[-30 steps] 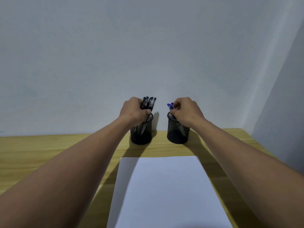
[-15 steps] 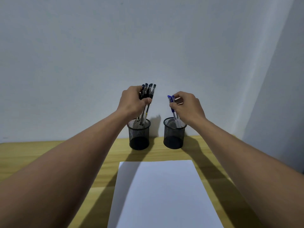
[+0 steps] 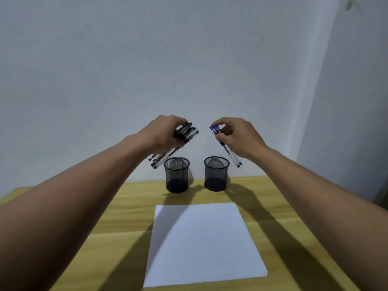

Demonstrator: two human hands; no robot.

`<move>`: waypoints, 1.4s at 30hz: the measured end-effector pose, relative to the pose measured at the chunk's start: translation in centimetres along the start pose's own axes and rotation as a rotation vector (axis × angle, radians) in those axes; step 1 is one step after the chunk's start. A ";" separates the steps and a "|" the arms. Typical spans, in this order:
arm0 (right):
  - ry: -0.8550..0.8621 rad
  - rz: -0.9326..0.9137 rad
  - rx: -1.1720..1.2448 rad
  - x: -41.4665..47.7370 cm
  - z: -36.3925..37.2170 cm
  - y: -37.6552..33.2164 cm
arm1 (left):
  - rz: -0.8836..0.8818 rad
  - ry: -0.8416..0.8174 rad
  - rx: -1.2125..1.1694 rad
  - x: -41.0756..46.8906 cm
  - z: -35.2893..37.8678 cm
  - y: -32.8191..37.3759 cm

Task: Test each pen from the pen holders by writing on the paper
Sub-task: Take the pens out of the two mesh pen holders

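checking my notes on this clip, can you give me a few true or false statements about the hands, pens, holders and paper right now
1. The left hand holds a bundle of black pens. True.
2. The right hand is empty. False: it holds blue pens.
3. Both bundles are lifted clear of the holders. True: the left holder and the right holder look empty.
4. The paper already has pen marks on it. False: it looks blank.
5. The holders stand on the paper. False: they stand on the table beyond the paper's far edge.
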State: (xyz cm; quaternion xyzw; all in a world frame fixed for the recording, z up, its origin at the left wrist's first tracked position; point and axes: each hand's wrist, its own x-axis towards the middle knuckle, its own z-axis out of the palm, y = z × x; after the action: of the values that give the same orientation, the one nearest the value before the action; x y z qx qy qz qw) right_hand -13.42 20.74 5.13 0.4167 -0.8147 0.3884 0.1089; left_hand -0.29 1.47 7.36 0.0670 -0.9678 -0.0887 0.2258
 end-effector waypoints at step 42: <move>-0.432 -0.041 -0.452 -5.4 10.5 11.1 | -0.014 -0.157 0.213 -3.4 16.1 -5.8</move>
State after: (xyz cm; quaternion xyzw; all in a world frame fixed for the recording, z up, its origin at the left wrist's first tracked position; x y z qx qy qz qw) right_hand -16.99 20.24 -10.72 0.4712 -0.8760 0.0978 0.0310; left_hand -3.98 -1.29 -9.48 0.0904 -0.9859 0.0080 0.1403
